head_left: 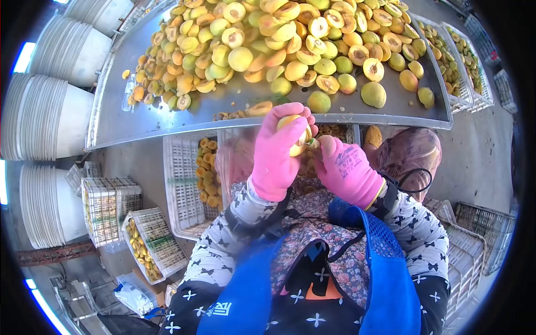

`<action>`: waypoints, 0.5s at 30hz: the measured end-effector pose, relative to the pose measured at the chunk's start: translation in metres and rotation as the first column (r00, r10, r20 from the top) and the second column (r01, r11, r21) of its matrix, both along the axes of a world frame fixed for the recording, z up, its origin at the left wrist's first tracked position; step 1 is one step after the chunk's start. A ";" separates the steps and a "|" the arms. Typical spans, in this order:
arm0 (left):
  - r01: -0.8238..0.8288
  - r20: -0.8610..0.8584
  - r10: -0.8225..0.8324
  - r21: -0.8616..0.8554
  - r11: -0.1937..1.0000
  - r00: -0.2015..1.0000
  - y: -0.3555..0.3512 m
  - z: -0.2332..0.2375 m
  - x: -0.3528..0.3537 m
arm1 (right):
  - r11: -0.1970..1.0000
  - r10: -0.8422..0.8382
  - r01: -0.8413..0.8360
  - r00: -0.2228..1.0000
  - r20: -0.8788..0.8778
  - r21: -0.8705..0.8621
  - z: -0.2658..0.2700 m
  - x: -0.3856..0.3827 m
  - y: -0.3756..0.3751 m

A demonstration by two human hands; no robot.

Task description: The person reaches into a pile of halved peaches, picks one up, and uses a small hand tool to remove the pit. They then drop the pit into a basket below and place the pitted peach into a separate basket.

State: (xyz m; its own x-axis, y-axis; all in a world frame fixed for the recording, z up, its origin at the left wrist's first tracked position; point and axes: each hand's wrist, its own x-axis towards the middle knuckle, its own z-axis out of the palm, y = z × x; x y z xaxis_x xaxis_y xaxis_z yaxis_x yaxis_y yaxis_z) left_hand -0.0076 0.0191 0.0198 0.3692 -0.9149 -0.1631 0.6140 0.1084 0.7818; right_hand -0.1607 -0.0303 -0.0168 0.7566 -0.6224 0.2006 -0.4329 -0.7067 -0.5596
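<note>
In a pink glove, my left hand (274,159) is closed around a yellow peach (302,138), held up at the near edge of the metal table (167,125). My right hand (350,172), also gloved in pink, is curled shut beside it. A small hand tool (313,143) pokes from its fingers and meets the peach; most of the tool is hidden by the glove. Beyond both hands lies a big heap of whole and halved peaches (240,58). Close by on the table, a peach half (259,109) sits near several loose pits (229,116).
Below the table edge, a white crate (187,184) holds peach halves (207,173). A plastic bottle (129,92) lies at the table's left. Crates of fruit (460,61) stand at right, more crates (111,204) at left, beside stacked white tubs (47,117).
</note>
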 end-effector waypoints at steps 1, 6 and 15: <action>-0.027 0.022 0.027 -0.021 0.999 0.999 -0.001 -0.001 -0.002 | 0.997 0.005 -0.006 1.000 0.020 0.071 0.003 0.003 0.003; -0.107 0.120 0.125 -0.141 0.984 0.985 -0.011 -0.002 -0.008 | 0.967 -0.103 0.030 0.953 0.283 0.251 0.007 0.026 0.022; -0.119 0.248 0.103 0.053 0.991 0.963 -0.012 0.008 -0.006 | 0.817 -0.027 -0.207 0.918 0.395 0.538 0.014 0.014 0.018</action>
State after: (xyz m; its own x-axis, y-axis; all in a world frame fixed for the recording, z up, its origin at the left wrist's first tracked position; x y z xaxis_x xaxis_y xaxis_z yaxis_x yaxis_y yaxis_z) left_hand -0.0133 0.0070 0.0274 0.5042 -0.8559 -0.1151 0.3905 0.1071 0.9143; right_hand -0.1462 -0.0123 -0.0030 0.7564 -0.6442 0.1136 -0.0625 -0.2440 -0.9678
